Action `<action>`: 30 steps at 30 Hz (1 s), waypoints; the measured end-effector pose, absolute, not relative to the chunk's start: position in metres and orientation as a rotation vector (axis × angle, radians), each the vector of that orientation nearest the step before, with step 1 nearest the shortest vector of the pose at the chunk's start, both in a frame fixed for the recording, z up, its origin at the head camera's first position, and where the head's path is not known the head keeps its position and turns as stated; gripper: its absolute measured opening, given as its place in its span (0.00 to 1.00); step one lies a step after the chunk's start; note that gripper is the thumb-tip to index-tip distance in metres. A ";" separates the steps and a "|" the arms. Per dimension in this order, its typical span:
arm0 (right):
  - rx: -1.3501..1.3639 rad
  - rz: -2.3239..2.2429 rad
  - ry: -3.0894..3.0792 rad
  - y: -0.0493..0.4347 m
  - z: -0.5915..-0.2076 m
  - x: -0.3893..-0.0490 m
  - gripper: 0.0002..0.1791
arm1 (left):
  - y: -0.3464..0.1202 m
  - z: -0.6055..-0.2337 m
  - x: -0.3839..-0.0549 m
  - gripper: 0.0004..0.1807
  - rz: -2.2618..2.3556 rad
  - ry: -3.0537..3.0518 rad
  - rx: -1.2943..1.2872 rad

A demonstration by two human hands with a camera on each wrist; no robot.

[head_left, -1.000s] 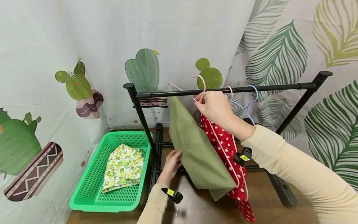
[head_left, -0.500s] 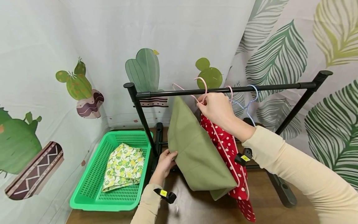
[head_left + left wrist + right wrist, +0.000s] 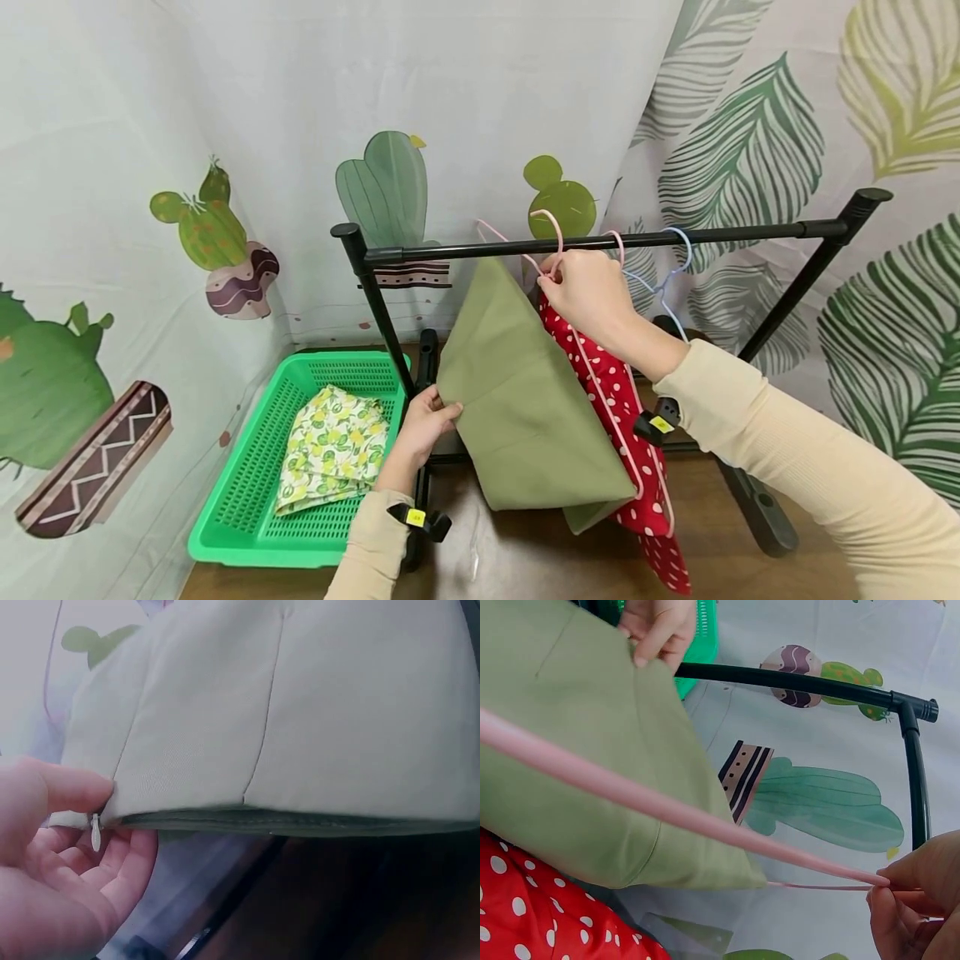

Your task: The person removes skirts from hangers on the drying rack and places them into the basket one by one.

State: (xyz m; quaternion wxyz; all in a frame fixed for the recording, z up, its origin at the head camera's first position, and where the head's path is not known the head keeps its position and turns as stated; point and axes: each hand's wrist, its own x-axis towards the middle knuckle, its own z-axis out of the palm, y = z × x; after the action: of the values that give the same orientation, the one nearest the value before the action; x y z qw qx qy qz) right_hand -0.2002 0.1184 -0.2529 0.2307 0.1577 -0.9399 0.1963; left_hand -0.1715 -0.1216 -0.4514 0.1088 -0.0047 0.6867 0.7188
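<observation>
My right hand (image 3: 588, 287) pinches the neck of a pink hanger (image 3: 705, 825) just below the black rail. The hook rises beside the rail, and I cannot tell whether it rests on it. An olive green skirt (image 3: 525, 408) with darts and a small zip pull (image 3: 96, 832) is on one end of this hanger. My left hand (image 3: 425, 425) pinches the skirt's edge near the zip between thumb and fingers, pulling it out to the left. Behind it hangs a red polka-dot garment (image 3: 600, 375), partly hidden by the skirt and my right arm.
A black clothes rack (image 3: 450, 250) stands on the brown table (image 3: 525, 558). Another pink hanger (image 3: 617, 242) and a blue hanger (image 3: 678, 258) hang from its rail. On the left, a green basket (image 3: 213, 500) holds a folded lemon-print cloth (image 3: 333, 446).
My left hand has moved left and slightly up, spreading the skirt wider. My right hand has shifted a little right and down with the hanger.
</observation>
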 end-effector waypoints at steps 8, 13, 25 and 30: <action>0.409 0.544 -2.589 0.121 -0.257 -0.203 0.09 | -0.131 -0.449 -0.180 0.13 2.066 2.171 0.013; 0.421 0.546 -2.598 0.122 -0.259 -0.203 0.09 | -0.134 -0.444 -0.182 0.12 2.034 2.222 0.052; 0.442 0.553 -2.596 0.122 -0.265 -0.203 0.09 | -0.142 -0.420 -0.180 0.14 1.962 2.262 0.155; 0.443 0.581 -2.599 0.122 -0.265 -0.204 0.09 | -0.146 -0.411 -0.181 0.14 1.919 2.279 0.188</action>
State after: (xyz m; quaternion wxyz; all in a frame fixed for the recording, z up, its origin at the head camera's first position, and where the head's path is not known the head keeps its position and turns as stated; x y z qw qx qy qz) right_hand -0.2041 0.1222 -0.2652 0.2194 0.1603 -0.9392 0.2099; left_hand -0.1809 -0.1464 -0.4109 0.0783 0.0628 0.7610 0.6409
